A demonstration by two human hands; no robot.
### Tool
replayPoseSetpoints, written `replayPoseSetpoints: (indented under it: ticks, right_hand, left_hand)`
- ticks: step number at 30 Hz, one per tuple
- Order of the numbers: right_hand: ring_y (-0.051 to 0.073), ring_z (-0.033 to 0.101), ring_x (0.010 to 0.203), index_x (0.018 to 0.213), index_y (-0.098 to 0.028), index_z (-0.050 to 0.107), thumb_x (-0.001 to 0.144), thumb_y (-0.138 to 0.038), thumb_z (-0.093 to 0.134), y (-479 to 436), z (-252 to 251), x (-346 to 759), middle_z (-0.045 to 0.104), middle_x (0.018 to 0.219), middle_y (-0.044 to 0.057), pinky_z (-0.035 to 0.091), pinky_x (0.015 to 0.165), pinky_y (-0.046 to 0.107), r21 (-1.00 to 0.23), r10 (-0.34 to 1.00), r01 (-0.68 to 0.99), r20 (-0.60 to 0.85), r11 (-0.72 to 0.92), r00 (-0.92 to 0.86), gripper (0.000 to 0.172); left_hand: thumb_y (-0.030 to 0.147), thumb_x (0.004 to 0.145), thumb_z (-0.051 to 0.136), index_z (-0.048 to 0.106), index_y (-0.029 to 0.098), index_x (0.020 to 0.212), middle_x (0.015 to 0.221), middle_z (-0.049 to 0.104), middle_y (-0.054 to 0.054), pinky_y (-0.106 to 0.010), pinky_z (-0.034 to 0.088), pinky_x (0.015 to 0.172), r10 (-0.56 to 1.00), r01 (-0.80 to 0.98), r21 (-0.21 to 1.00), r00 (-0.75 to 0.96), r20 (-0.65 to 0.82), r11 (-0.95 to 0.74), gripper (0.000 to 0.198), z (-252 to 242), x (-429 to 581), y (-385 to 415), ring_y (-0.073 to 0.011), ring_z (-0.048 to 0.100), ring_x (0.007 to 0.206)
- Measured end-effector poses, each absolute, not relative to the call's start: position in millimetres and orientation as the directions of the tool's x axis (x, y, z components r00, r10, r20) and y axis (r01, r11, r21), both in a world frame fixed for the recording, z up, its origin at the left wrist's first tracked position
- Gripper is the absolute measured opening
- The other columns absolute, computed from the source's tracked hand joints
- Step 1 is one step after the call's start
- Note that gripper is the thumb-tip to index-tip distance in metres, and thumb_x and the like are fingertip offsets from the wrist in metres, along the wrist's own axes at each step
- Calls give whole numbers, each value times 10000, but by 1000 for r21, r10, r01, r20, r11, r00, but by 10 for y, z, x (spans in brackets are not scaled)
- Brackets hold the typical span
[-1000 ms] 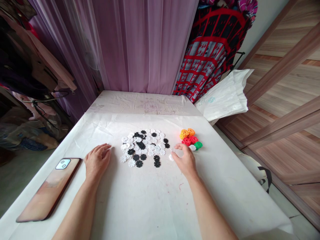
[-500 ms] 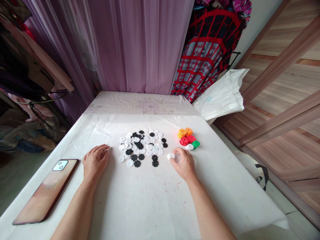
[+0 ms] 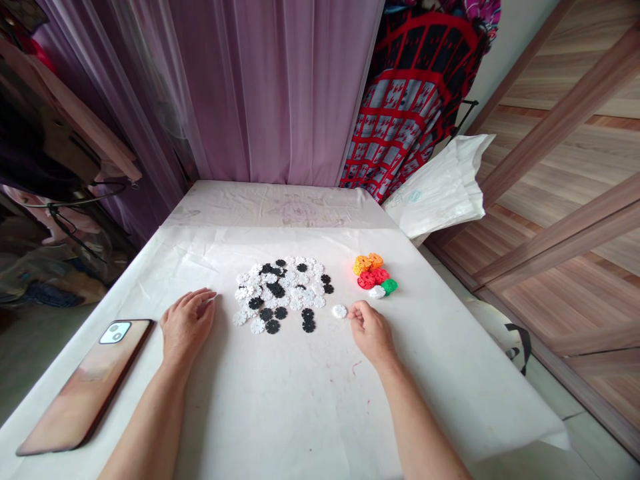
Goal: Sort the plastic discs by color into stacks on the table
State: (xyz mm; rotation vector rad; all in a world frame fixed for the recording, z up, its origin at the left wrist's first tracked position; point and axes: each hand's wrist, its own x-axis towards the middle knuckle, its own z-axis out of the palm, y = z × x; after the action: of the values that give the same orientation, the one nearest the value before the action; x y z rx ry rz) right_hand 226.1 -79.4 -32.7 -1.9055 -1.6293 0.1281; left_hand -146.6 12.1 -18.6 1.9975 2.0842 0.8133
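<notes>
A loose pile of white and black flower-shaped plastic discs lies mid-table. Left of it, my left hand rests on the cloth, holding nothing I can make out, its fingers extended and lightly bent. My right hand lies to the right of the pile, empty, with fingers loosely curled and a little apart. Just off its fingertips sits a white flower disc, perhaps a small stack. Behind that hand are clusters of orange discs, red discs, green discs and white discs.
A phone lies face down along the table's left edge. White cloth covers the table. A white bag hangs past the right edge. Purple curtains stand behind, with a wooden wardrobe at the right.
My right hand has let go of the white disc and drawn slightly to the right, leaving it on the cloth. My left hand stays in place. The view has shifted a little.
</notes>
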Motion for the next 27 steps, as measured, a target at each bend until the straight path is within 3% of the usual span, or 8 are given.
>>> replayPoseSetpoints:
  ticks: [7,12,19,22,27]
  right_hand:
    - [167,628,656,797,-251,544,731,-110,473,-776,-300,2205,696,735,-23,400,611,262,-494,916,867,312,-69,251,172]
    - [218,619,843,875,-243,584,761,-180,569,-597,-184,2024,707,863,27,411,753,308,-386,896,922,415,17,158,132]
    - [229,597,857,899,-242,570,760,-232,695,-311,-158,1711,712,876,32,367,764,336,-256,941,966,334,33,56,187]
    - [216,607,842,901,-241,564,740,-204,687,-316,-199,1719,711,873,19,376,770,332,-295,933,955,352,29,81,206]
    - [216,641,880,906,-250,556,723,-278,653,-427,-188,2002,722,921,16,431,810,339,-531,895,848,376,-3,239,209]
  left_hand:
    - [352,889,457,733,262,1012,1238,706,-52,-525,404,1058,962,879,476,-107,251,-27,316,-164,-1454,112,-301,576,1241]
    - [348,887,462,732,272,1002,1236,708,-50,-516,402,1054,958,879,475,-112,264,-28,303,-171,-1447,112,-293,584,1231]
    - [354,889,462,729,266,1024,1246,703,-50,-522,407,1049,962,878,477,-104,253,-31,312,-168,-1456,115,-298,575,1243]
    - [342,884,477,733,276,1011,1240,706,-43,-507,405,1054,959,881,472,-111,262,-26,293,-180,-1457,118,-287,578,1238]
    - [337,886,466,728,275,1012,1248,703,-40,-517,399,1055,961,880,474,-109,254,-25,298,-178,-1451,116,-289,575,1244]
